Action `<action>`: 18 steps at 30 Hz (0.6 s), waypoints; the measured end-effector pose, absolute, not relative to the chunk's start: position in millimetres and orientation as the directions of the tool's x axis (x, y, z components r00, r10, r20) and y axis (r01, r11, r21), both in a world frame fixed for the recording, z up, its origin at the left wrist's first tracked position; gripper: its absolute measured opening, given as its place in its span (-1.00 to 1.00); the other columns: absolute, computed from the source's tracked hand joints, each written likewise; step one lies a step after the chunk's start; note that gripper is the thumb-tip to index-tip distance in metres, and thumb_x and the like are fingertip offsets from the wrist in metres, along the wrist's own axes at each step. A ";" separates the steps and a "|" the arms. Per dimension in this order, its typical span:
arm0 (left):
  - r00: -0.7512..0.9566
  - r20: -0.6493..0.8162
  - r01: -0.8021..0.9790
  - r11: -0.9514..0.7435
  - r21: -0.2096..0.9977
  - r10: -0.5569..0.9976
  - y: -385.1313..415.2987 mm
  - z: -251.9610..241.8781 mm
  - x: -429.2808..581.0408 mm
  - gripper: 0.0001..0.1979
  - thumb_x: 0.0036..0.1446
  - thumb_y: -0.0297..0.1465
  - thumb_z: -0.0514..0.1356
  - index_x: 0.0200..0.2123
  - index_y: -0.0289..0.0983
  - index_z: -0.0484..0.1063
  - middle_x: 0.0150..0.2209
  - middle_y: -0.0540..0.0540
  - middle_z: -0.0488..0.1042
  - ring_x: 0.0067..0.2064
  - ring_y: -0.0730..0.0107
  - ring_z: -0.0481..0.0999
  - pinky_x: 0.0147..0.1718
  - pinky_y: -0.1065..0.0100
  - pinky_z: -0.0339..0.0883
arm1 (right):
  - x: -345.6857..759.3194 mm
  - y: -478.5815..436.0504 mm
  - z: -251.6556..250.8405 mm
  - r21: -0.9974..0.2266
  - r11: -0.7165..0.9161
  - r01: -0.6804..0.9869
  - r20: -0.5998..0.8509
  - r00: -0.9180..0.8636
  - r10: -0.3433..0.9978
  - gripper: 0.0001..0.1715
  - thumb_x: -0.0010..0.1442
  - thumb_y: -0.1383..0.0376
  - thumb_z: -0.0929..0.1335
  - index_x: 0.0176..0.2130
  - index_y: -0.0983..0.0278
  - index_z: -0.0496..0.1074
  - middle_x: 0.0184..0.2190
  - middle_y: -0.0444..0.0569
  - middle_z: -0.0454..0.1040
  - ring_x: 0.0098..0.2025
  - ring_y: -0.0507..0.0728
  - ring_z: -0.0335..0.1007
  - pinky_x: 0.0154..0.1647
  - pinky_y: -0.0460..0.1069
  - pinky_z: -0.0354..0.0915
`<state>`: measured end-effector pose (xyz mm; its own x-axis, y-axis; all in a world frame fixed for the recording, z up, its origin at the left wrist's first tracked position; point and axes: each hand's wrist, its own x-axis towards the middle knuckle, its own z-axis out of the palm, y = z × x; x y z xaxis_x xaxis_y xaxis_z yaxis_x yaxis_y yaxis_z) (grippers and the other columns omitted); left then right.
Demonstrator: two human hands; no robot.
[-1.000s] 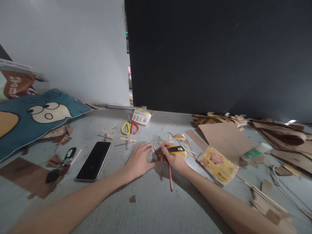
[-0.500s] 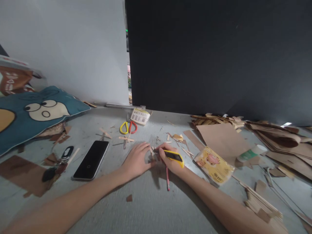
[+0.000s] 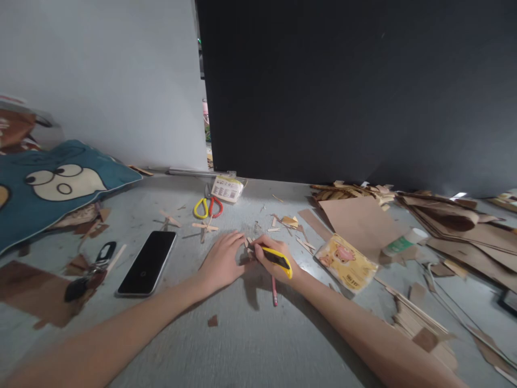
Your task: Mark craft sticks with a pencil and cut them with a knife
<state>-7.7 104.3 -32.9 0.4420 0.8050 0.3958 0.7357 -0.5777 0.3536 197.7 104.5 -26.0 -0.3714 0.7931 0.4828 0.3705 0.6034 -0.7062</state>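
Observation:
My right hand grips a yellow utility knife like a pen, its tip down by a small pale wooden stick piece. My left hand lies low on the table, thumb and fingers closing around that stick piece from the left. The fingertips partly hide the wood and the knife's blade. Under my right hand a pink pencil rests on the table, its upper part covered. Just left of my hands lies a small joined stick shape.
Scissors and a white packet lie beyond my hands. A phone, keys and a blue cushion are leftward. To the right are a yellow tissue pack, cardboard, a glue stick and wooden strips.
The view has turned slightly right, so everything sits a little further left. Both hands keep their places around the stick piece, and the knife stays in my right hand, slightly shifted.

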 end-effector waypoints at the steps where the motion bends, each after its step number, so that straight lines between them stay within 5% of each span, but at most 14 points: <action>1: 0.442 0.399 0.735 -0.579 0.352 0.804 104.3 -33.2 -7.9 -0.49 0.17 -0.22 0.42 0.15 -0.23 0.50 0.23 -0.31 0.53 0.30 -0.15 0.47 0.30 -0.20 0.33 | 197.7 104.4 -25.6 -0.706 0.605 0.369 0.483 -0.373 0.792 -0.78 0.44 0.20 0.27 -0.22 0.20 0.44 -0.46 -0.10 0.59 -0.49 0.06 0.54 -0.39 -0.10 0.40; 18: 0.442 0.404 0.721 -0.585 0.373 0.801 105.0 -35.6 -10.2 -0.49 0.17 -0.25 0.41 0.16 -0.23 0.49 0.23 -0.28 0.53 0.29 -0.12 0.48 0.30 -0.18 0.33 | 196.6 101.0 -21.4 -0.698 0.598 0.394 0.469 -0.378 0.798 -0.78 0.45 0.22 0.24 -0.23 0.20 0.40 -0.45 -0.09 0.57 -0.49 0.05 0.52 -0.40 -0.11 0.40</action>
<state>-10.2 105.0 -35.6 0.4417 0.8013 0.4035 0.7206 -0.5848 0.3725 196.6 101.0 -21.4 -0.3784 0.7978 0.4695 0.3937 0.5977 -0.6983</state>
